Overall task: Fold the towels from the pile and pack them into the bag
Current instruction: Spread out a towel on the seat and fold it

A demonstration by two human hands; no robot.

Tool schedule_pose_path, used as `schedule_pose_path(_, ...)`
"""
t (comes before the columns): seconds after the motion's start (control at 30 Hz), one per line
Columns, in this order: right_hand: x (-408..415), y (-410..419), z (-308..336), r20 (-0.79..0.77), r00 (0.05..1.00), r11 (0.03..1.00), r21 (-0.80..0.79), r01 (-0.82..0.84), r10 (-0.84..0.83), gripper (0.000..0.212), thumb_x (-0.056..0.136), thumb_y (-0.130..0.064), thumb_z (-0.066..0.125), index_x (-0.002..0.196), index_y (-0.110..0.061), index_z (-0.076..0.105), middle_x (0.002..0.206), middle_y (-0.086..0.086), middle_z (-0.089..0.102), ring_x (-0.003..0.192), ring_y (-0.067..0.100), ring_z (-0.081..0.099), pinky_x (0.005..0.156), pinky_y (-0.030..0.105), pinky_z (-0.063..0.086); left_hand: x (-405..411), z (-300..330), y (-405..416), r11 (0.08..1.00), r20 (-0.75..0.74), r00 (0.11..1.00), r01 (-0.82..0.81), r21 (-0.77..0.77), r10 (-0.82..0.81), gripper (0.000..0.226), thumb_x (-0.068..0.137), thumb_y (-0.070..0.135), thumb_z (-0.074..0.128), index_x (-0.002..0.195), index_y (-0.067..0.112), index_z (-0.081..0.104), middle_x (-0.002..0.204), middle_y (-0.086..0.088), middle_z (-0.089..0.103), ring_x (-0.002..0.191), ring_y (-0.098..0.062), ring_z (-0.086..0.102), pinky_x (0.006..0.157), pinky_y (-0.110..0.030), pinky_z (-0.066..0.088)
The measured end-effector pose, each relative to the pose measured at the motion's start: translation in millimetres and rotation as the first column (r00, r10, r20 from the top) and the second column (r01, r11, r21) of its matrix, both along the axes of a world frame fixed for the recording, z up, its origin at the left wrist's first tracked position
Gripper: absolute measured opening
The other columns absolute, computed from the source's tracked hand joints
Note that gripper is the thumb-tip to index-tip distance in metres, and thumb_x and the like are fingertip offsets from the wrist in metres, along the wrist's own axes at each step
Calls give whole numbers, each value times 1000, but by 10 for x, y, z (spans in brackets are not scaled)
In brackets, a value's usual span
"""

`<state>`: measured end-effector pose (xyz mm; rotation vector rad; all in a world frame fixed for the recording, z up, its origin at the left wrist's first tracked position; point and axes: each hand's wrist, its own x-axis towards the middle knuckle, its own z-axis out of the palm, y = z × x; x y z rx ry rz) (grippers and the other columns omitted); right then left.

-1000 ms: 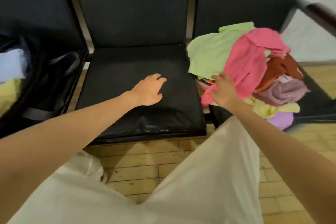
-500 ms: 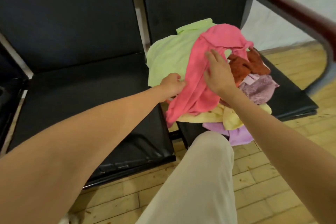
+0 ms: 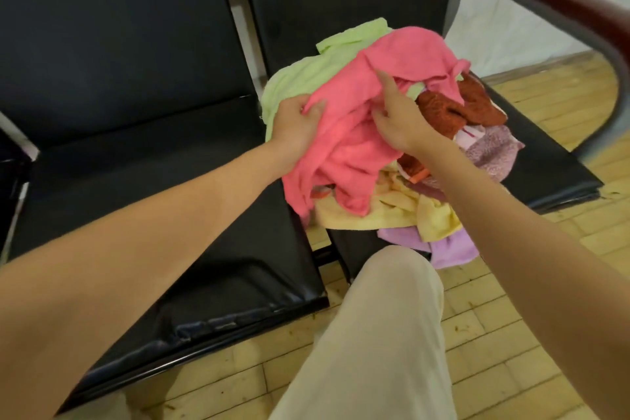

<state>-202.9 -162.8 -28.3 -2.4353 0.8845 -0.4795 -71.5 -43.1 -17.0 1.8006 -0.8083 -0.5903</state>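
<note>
A heap of crumpled towels lies on the right-hand black seat (image 3: 552, 174). On top is a pink towel (image 3: 402, 58); under it show a light green towel (image 3: 300, 78), a rust-red one (image 3: 443, 109), a mauve one (image 3: 491, 150), a pale yellow one (image 3: 392, 211) and a lilac one (image 3: 450, 249). My left hand (image 3: 296, 123) grips the pink towel's left edge. My right hand (image 3: 399, 119) holds its middle folds, fingers curled into the cloth. The bag is out of view.
The middle black seat (image 3: 153, 201) stands to the left of the heap. A dark red armrest on a grey metal frame (image 3: 559, 7) curves past the far right. My knee in beige trousers (image 3: 381, 334) is in front, over yellow brick floor.
My view swung right, leaving the bag out of frame. My left hand left the middle seat and took the pink towel's edge; my right hand moved up into its folds, which are bunched higher.
</note>
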Motion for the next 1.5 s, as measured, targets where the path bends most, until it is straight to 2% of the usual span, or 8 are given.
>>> schedule_pose_path(0.3, 175, 714, 202, 94, 995, 990, -138, -27, 41, 58, 95, -6, 40, 150, -17, 23, 136, 15, 43, 120, 28, 44, 95, 36, 33, 260, 585, 979, 980, 266, 946, 197, -14, -186, 50, 97, 33, 52, 78, -13, 55, 66, -15, 47, 62, -17, 41, 58, -29, 34)
schedule_pose_path(0.6, 499, 1499, 152, 16, 977, 953, -224, -202, 211, 17, 89, -7, 54, 100, -7, 67, 91, 7, 49, 87, 25, 53, 74, 36, 43, 691, 684, 2245, 992, 336, 937, 58, 112, -93, 60, 93, 39, 58, 50, 2, 36, 51, -2, 20, 47, -11, 20, 47, -23, 20)
schedule_pose_path(0.7, 609, 1823, 141, 79, 944, 921, -260, -291, 320, 14, 88, -5, 55, 96, -7, 66, 94, 8, 52, 87, 23, 53, 77, 36, 45, 972, 502, 2694, 957, 378, 924, -59, 282, -54, 58, 90, 41, 60, 51, 3, 40, 48, 0, 21, 47, -11, 22, 46, -24, 21)
schedule_pose_path(0.87, 798, 2317, 160, 176, 884, 898, 3, -441, 434, 12, 96, -8, 45, 98, -10, 57, 80, 0, 60, 74, 12, 56, 70, 27, 43, 1144, 218, 3210, 888, 424, 903, -247, 388, 66, 57, 84, 44, 65, 46, 7, 46, 45, -3, 31, 44, -14, 30, 51, -31, 29)
schedule_pose_path(1.0, 923, 2516, 204, 269, 870, 880, 128, -457, 413, 8, 96, -10, 50, 94, -15, 55, 79, -14, 58, 77, 3, 57, 73, 22, 45, 1090, 183, 3454, 868, 448, 894, -224, 444, 2, 15, 83, 36, 67, 73, 27, 73, 68, 10, 66, 68, -8, 63, 70, -32, 54)
schedule_pose_path(1.13, 1029, 2632, 269, 265, 833, 843, 111, -526, 485, 10, 97, -14, 49, 94, -19, 56, 85, -19, 60, 86, 1, 59, 79, 19, 45, 932, 154, 3483, 917, 431, 893, -54, 395, -133, 20, 84, 28, 68, 102, 22, 72, 91, 14, 59, 83, 3, 55, 78, -14, 47)
schedule_pose_path(1.33, 1053, 2763, 296, 214, 791, 796, 83, -600, 573, 14, 97, -10, 49, 98, -19, 60, 90, -24, 59, 90, -8, 56, 79, 6, 37, 760, 58, 3286, 945, 526, 839, -47, 324, -139, 38, 85, 47, 63, 117, 26, 62, 105, 10, 56, 94, -6, 56, 84, -31, 49)
schedule_pose_path(1.5, 971, 2785, 380, 209, 792, 800, 65, -596, 573, 9, 98, -20, 50, 93, -25, 56, 80, -23, 59, 79, -1, 57, 73, 15, 41, 733, 79, 3225, 961, 577, 816, -133, 244, -34, 18, 96, 21, 46, 97, 15, 63, 86, 0, 63, 82, -24, 61, 73, -44, 49)
